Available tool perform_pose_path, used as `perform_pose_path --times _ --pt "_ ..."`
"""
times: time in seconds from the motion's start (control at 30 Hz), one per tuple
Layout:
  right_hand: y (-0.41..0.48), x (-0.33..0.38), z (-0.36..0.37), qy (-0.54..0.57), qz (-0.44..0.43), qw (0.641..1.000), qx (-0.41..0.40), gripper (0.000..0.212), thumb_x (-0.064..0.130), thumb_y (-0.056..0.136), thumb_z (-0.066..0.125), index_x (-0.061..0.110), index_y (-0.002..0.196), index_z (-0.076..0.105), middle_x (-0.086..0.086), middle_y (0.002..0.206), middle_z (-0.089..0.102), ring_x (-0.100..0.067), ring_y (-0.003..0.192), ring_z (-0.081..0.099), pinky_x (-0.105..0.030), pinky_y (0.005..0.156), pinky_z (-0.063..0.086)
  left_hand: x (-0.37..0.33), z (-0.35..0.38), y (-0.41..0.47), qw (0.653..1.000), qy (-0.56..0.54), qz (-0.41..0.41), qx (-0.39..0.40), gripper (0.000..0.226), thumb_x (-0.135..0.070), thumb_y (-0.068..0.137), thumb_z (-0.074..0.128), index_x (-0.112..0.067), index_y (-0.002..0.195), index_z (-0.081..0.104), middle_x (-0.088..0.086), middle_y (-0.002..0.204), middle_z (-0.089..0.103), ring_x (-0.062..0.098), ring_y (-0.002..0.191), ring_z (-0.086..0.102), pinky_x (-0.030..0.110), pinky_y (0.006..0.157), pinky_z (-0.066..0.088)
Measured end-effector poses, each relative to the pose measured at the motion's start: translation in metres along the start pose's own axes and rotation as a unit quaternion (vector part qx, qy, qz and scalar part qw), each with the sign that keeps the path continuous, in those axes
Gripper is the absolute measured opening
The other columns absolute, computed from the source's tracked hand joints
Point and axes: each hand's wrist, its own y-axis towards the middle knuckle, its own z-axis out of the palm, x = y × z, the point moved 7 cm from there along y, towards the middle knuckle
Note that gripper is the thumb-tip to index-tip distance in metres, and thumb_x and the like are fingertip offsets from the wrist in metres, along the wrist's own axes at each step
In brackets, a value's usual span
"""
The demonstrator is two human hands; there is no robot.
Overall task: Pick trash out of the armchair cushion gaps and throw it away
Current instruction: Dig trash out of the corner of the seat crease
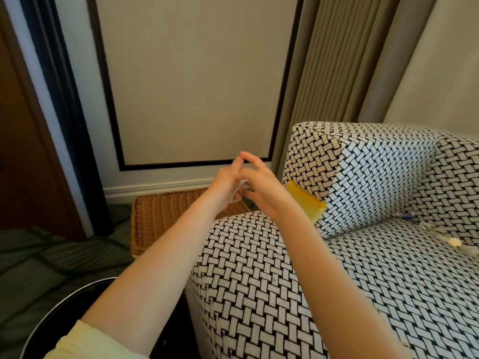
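While both forearms reach forward above the armchair [259, 268] arm, the left hand [226, 186] and right hand [261, 189] meet, fingers curled around a small white scrap [243, 183]. More trash [438, 235] lies at the seat cushion's rear edge. Wicker basket [166, 216] stands below.

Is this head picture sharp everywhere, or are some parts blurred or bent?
Head view: armchair weave sharp; both hands, left hand and right hand, slightly motion-blurred; wide-angle lens bends the curtain lines; soft, even light.
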Motion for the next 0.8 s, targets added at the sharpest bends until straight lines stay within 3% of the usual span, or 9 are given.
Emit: perform_pose_path --times 0.1,0.17,0.27,0.33,0.4,0.5,0.57,0.67,0.8 --pt "0.012 -0.014 0.043 0.012 -0.003 0.998 0.062 0.055 0.001 0.089 0.052 0.019 0.138 0.035 -0.01 0.124 0.051 -0.027 0.117 0.05 -0.04 0.096 0.044 0.013 -0.044 -0.006 0.993 -0.113 -0.026 -0.022 0.057 -0.05 0.097 0.027 -0.009 0.127 0.05 0.021 0.092 0.06 0.025 0.081 0.059 0.029 0.075 0.048" --pt "0.019 -0.028 0.074 -0.007 0.007 0.995 0.099 0.056 -0.003 0.088 0.051 0.016 0.138 0.036 -0.013 0.132 0.048 -0.03 0.122 0.048 -0.045 0.105 0.039 0.025 -0.08 -0.014 0.985 -0.153 -0.051 -0.063 0.049 -0.049 0.096 0.031 -0.01 0.115 0.055 0.011 0.08 0.058 0.019 0.074 0.056 0.026 0.066 0.046" --pt "0.028 -0.057 0.118 -0.022 0.036 0.989 0.139 0.052 -0.006 0.087 0.05 0.014 0.135 0.043 -0.015 0.133 0.049 -0.027 0.117 0.052 -0.043 0.101 0.043 0.048 -0.128 -0.027 0.974 -0.186 -0.105 -0.081 0.03 -0.038 0.093 0.037 -0.014 0.082 0.05 0.004 0.071 0.049 0.015 0.063 0.046 0.025 0.055 0.038" --pt "0.031 -0.076 0.144 0.006 0.072 0.984 0.163 0.048 -0.009 0.088 0.045 0.012 0.132 0.046 -0.017 0.132 0.05 -0.026 0.107 0.055 -0.039 0.086 0.05 0.062 -0.155 -0.037 0.968 -0.199 -0.131 -0.077 0.018 -0.022 0.087 0.035 -0.013 0.079 0.047 0.006 0.074 0.047 0.017 0.063 0.045 0.027 0.056 0.037" --pt "0.032 -0.095 0.168 0.028 0.118 0.976 0.18 0.048 -0.01 0.089 0.043 0.01 0.133 0.044 -0.018 0.133 0.049 -0.029 0.108 0.054 -0.041 0.081 0.05 0.076 -0.181 -0.049 0.972 -0.157 -0.153 -0.081 0.017 -0.003 0.081 0.03 -0.011 0.082 0.045 0.009 0.079 0.045 0.02 0.067 0.045 0.03 0.056 0.039" --pt "0.026 -0.124 0.197 0.059 0.191 0.958 0.204 0.051 -0.011 0.09 0.042 0.01 0.136 0.04 -0.019 0.128 0.05 -0.032 0.109 0.054 -0.043 0.089 0.047 0.098 -0.211 -0.064 0.973 -0.066 -0.197 -0.097 0.034 0.012 0.078 0.026 -0.008 0.102 0.042 0.015 0.102 0.043 0.026 0.084 0.05 0.031 0.06 0.046" --pt "0.017 -0.146 0.214 0.077 0.235 0.945 0.212 0.054 -0.014 0.089 0.04 0.01 0.137 0.038 -0.018 0.125 0.051 -0.033 0.106 0.054 -0.044 0.089 0.046 0.113 -0.226 -0.072 0.968 0.007 -0.233 -0.097 0.041 0.014 0.082 0.028 -0.008 0.116 0.037 0.018 0.119 0.039 0.03 0.101 0.05 0.032 0.069 0.051" --pt "0.005 -0.176 0.228 0.083 0.29 0.93 0.209 0.055 -0.02 0.086 0.036 0.008 0.134 0.038 -0.014 0.103 0.053 -0.034 0.097 0.056 -0.045 0.087 0.045 0.137 -0.241 -0.083 0.949 0.134 -0.281 -0.058 0.043 0.014 0.083 0.031 -0.001 0.122 0.04 0.02 0.125 0.042 0.033 0.114 0.051 0.035 0.076 0.051" --pt "-0.003 -0.202 0.226 0.039 0.336 0.919 0.203 0.05 -0.017 0.088 0.037 0.007 0.131 0.043 -0.011 0.093 0.053 -0.027 0.08 0.058 -0.039 0.086 0.046 0.157 -0.245 -0.097 0.901 0.274 -0.336 0.019 0.05 0.006 0.088 0.041 -0.011 0.135 0.04 0.013 0.132 0.044 0.026 0.11 0.05 0.038 0.078 0.051"
